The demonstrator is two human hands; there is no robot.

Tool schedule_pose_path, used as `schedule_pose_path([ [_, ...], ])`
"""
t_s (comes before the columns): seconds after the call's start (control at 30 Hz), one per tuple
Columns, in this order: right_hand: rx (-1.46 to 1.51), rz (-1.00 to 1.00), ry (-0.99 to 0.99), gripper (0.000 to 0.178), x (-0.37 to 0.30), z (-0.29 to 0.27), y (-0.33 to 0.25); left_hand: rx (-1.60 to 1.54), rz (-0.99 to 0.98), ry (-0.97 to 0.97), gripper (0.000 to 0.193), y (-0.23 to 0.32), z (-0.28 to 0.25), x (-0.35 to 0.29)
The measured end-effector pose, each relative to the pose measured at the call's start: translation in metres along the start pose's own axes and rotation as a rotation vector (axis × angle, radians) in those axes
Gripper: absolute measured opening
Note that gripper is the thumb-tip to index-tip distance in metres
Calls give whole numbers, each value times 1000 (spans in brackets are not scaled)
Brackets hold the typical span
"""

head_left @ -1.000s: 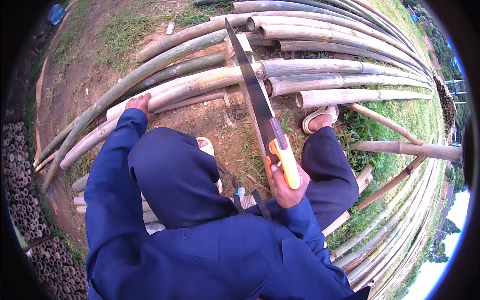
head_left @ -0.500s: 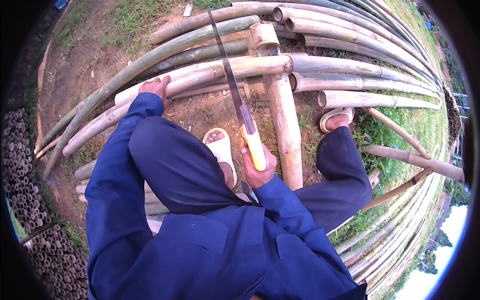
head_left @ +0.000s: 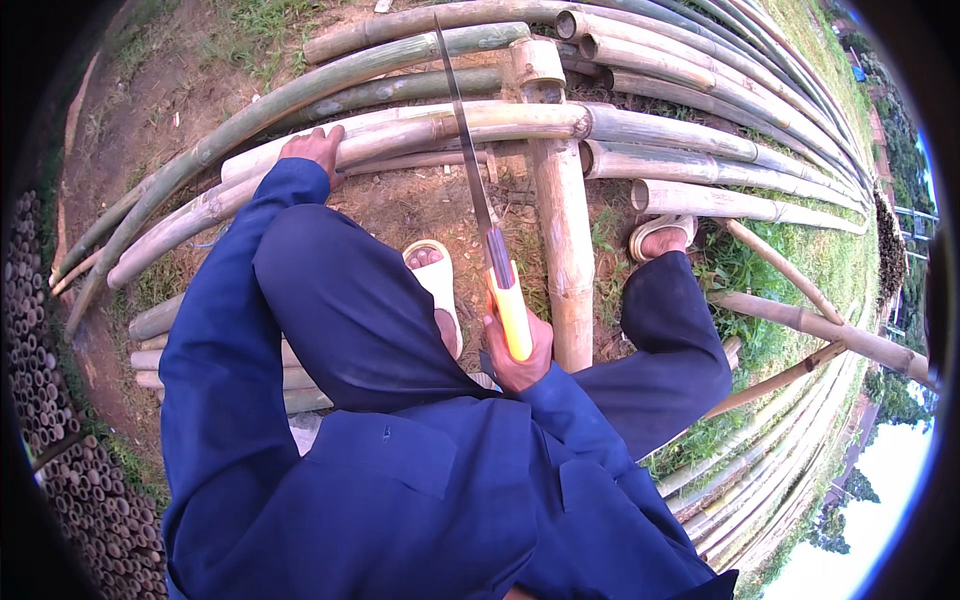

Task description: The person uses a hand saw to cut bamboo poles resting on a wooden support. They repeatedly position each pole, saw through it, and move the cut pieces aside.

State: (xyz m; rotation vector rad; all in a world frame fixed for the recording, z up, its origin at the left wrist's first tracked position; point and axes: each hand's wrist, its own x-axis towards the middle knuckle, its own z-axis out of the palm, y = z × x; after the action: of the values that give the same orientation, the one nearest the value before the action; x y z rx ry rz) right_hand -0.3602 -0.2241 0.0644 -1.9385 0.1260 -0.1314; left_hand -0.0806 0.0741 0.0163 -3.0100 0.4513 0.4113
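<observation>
My left hand (head_left: pixel 315 152) lies over a pale bamboo pole (head_left: pixel 400 142), its fingers curled over the far side. My right hand (head_left: pixel 522 357) is closed round the yellow handle of a handsaw (head_left: pixel 511 305). The saw's long dark blade points away from me and crosses the pole to the right of my left hand. Whether its teeth touch the bamboo I cannot tell. The pole rests at a thick upright bamboo post (head_left: pixel 563 240), just right of the saw. Another pale length lies close along the pole's far side, partly under my left hand.
A long green bamboo pole (head_left: pixel 250 125) curves past on the far side. Several cut poles (head_left: pixel 730 155) lie in rows at the right. Crossed bamboo supports (head_left: pixel 780 310) stand at the right. Stacked bamboo ends (head_left: pixel 110 510) fill the lower left. My sandalled feet (head_left: pixel 432 280) flank the post.
My right hand has drawn the saw slightly back toward me, and the blade points more straight ahead. My left hand keeps its place on the pole. The whole view has shifted a little.
</observation>
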Motion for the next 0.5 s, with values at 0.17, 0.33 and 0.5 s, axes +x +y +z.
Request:
schedule_pose_path([
  [0.17,5,36,12,16,11,2,7,-11,6,12,73,2,-2,-3],
  [0.33,48,-37,61,8,94,33,-2,4,24,26,76,5,-1,5],
  [0.5,1,91,35,18,-41,-9,-5,14,-5,6,75,-3,6,0],
])
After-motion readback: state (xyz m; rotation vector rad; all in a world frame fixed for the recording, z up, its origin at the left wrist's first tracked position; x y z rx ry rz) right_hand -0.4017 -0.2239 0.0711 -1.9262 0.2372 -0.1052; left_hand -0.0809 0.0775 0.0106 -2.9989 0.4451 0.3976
